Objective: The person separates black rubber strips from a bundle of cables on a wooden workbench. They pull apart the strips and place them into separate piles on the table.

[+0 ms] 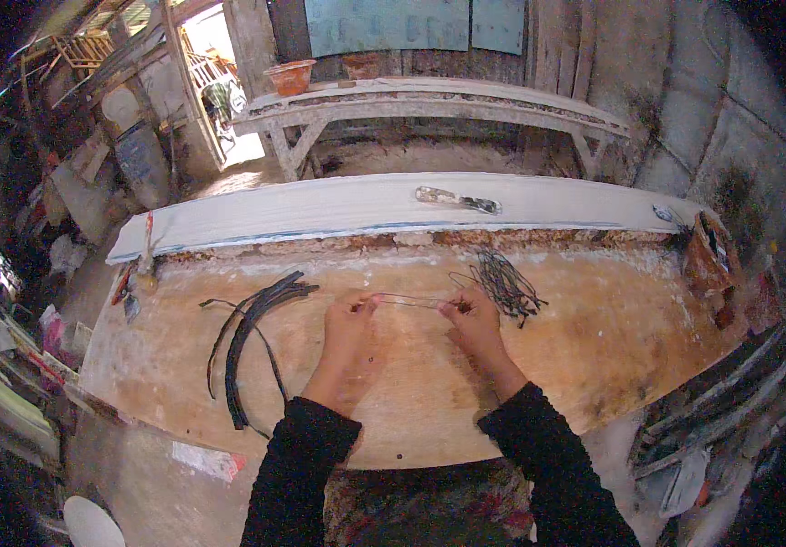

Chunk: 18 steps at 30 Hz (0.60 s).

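A thin wire, seemingly doubled, stretches between my two hands above the wooden board. My left hand pinches its left end, fingers closed. The other end is pinched in my right hand. Just beyond and right of my right hand lies a loose bundle of dark bent wires. On the left, apart from my left hand, rests a curved bundle of black strips, with a few strands splayed out beside it.
A long white board runs along the far edge, with a dirty hand tool on it. At the right end stands a reddish-brown pot. Behind is a bench carrying an orange tub. A white round object sits low at left.
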{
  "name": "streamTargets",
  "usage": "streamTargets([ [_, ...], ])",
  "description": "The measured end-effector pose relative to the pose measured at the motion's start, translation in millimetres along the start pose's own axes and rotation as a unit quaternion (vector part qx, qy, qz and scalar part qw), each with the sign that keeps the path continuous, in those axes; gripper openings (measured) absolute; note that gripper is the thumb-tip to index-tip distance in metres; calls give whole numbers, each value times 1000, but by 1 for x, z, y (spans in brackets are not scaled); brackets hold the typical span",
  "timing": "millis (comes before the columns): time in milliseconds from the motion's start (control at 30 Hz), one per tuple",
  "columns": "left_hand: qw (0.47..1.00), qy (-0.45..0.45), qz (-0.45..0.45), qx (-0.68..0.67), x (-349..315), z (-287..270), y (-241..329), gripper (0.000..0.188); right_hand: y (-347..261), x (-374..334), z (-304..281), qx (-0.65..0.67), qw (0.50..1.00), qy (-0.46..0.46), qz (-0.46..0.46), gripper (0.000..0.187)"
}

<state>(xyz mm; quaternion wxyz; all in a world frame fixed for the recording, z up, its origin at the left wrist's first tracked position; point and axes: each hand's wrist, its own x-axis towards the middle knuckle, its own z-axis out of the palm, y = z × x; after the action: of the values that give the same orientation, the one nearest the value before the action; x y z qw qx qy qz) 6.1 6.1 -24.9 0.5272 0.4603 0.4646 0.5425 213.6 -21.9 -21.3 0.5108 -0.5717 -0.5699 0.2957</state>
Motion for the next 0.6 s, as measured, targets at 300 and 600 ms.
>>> streamTargets([
  [300, 967, 48, 160, 195, 11, -34, 23, 9, -46, -39, 24, -85, 959, -207, -173, 17],
  [600, 976, 39, 159, 145, 13, -32, 21, 9, -62, -45, 21, -149, 946, -165, -234, 15],
])
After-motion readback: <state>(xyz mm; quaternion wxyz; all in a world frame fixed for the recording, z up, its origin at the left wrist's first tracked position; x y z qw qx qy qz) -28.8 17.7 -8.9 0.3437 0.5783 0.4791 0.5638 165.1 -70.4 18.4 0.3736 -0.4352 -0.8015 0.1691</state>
